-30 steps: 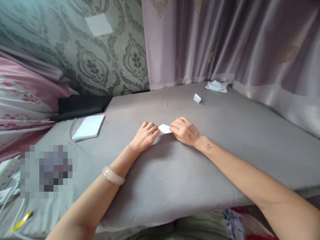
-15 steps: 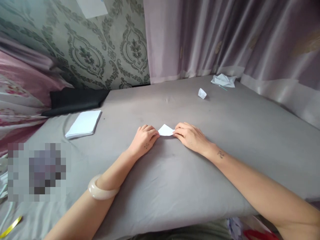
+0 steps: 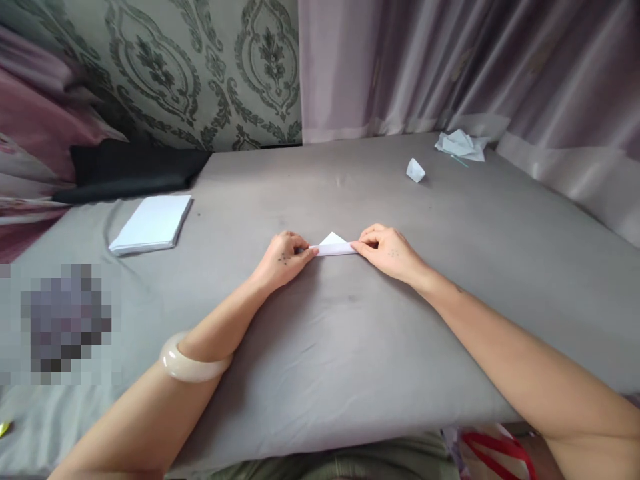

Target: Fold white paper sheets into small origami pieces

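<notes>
Between my hands, a small folded sheet of white paper lies near the middle of the grey-covered surface. A flat strip runs along its near edge, and a triangular point rises behind the strip. My left hand pinches the strip's left end between thumb and fingers. At the other end, my right hand grips the paper the same way. The fingers cover both tips of the strip.
A stack of white paper lies to the left, in front of a folded black cloth. Far right are a small folded paper piece and several loose papers beside the curtain. A blurred patch hides something at left.
A strip along the paper's near edge is now folded up, covering the lower part of the triangle. Both hands have kept hold of the ends. The camera view has shifted slightly.
</notes>
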### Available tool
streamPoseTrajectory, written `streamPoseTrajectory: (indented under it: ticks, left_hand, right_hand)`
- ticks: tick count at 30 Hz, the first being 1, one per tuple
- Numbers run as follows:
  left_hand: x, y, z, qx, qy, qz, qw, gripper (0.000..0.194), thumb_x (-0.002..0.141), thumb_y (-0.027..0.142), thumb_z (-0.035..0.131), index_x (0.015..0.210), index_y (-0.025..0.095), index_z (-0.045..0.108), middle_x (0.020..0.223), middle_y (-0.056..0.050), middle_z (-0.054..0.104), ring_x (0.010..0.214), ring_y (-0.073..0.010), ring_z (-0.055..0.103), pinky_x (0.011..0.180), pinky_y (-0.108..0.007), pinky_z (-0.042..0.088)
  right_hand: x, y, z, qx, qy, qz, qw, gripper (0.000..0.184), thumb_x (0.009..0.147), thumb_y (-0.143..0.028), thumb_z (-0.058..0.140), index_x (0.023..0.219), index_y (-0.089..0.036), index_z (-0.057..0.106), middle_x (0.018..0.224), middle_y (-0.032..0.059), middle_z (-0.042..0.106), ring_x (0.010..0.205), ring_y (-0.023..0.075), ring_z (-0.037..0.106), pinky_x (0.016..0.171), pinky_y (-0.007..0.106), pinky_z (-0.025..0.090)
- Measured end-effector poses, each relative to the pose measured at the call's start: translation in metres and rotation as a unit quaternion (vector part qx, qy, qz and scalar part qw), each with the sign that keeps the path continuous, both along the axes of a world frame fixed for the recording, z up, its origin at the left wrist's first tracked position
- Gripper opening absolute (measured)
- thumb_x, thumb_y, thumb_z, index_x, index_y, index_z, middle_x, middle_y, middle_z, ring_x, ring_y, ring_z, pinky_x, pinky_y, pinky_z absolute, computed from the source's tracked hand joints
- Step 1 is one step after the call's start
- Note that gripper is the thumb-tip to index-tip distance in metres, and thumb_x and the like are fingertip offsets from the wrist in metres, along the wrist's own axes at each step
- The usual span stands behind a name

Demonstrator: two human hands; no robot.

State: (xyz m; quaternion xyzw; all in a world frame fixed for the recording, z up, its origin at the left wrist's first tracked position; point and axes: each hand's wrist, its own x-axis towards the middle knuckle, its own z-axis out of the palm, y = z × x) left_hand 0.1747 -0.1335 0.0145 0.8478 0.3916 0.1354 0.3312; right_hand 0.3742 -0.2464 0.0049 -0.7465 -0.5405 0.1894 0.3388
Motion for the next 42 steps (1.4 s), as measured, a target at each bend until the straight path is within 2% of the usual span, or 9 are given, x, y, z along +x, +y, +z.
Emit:
streamPoseTrajectory:
  ticks: [6, 14, 20, 29, 36, 40, 42]
  left_hand:
    - [-0.001, 0.000, 0.005, -0.033, -0.002, 0.003, 0.999, 0.029, 0.079, 0.041, 0.056, 0.073, 0.015, 0.068, 0.092, -0.006, 0.062, 0.077, -0.0167, 0.058, 0.067, -0.029, 0.042]
    - [-0.001, -0.001, 0.008, -0.026, 0.004, 0.002, 1.000, 0.030, 0.080, 0.040, 0.056, 0.066, 0.015, 0.063, 0.080, -0.005, 0.062, 0.067, -0.0149, 0.053, 0.059, -0.028, 0.038]
    - [0.003, -0.002, 0.005, -0.002, 0.023, 0.029, 0.999, 0.026, 0.079, 0.036, 0.056, 0.066, 0.014, 0.062, 0.092, -0.008, 0.061, 0.076, -0.0169, 0.054, 0.067, -0.029, 0.044]
    - [0.003, -0.002, 0.004, -0.004, 0.020, 0.017, 1.000, 0.027, 0.078, 0.038, 0.059, 0.067, 0.014, 0.063, 0.091, -0.008, 0.062, 0.079, -0.0175, 0.055, 0.069, -0.030, 0.046]
    - [0.004, -0.002, 0.005, -0.002, 0.022, 0.020, 1.000, 0.023, 0.077, 0.035, 0.061, 0.068, 0.014, 0.065, 0.093, -0.008, 0.061, 0.084, -0.0192, 0.056, 0.075, -0.033, 0.047]
    - [0.003, 0.000, 0.000, 0.021, 0.036, 0.010, 0.999, 0.022, 0.078, 0.035, 0.060, 0.070, 0.015, 0.063, 0.095, -0.008, 0.059, 0.092, -0.0216, 0.053, 0.082, -0.036, 0.046]
    - [0.003, -0.001, -0.004, 0.048, 0.039, 0.007, 0.998, 0.019, 0.080, 0.034, 0.059, 0.077, 0.016, 0.064, 0.096, -0.008, 0.057, 0.095, -0.0223, 0.050, 0.085, -0.037, 0.045]
  right_hand:
    - [-0.002, 0.001, 0.000, 0.000, -0.008, -0.009, 1.000, 0.026, 0.080, -0.034, 0.062, 0.059, -0.019, 0.062, 0.090, 0.0026, 0.063, 0.069, 0.0128, 0.055, 0.069, 0.031, 0.042]
    - [-0.004, 0.000, 0.002, 0.004, -0.035, -0.004, 0.999, 0.029, 0.080, -0.034, 0.061, 0.057, -0.018, 0.057, 0.091, 0.0035, 0.062, 0.065, 0.0114, 0.050, 0.066, 0.031, 0.040]
    - [-0.003, 0.001, 0.001, 0.007, -0.037, 0.009, 0.999, 0.033, 0.081, -0.039, 0.061, 0.056, -0.018, 0.054, 0.090, 0.0043, 0.061, 0.064, 0.0116, 0.049, 0.063, 0.031, 0.039]
    - [-0.004, 0.002, 0.002, 0.010, -0.050, 0.011, 0.999, 0.030, 0.081, -0.032, 0.062, 0.056, -0.018, 0.053, 0.089, 0.0030, 0.060, 0.065, 0.0111, 0.050, 0.065, 0.030, 0.038]
    - [-0.005, 0.001, 0.002, 0.000, -0.069, 0.016, 0.997, 0.030, 0.082, -0.034, 0.061, 0.058, -0.018, 0.052, 0.089, 0.0030, 0.060, 0.066, 0.0116, 0.051, 0.064, 0.030, 0.039]
    - [-0.002, 0.001, 0.000, -0.003, -0.092, 0.024, 0.996, 0.029, 0.084, -0.036, 0.059, 0.061, -0.019, 0.052, 0.092, 0.0033, 0.059, 0.068, 0.0126, 0.053, 0.064, 0.030, 0.040]
    - [0.000, 0.001, -0.001, -0.005, -0.095, 0.026, 0.995, 0.028, 0.084, -0.036, 0.059, 0.063, -0.019, 0.052, 0.093, 0.0031, 0.058, 0.069, 0.0127, 0.053, 0.064, 0.030, 0.040]
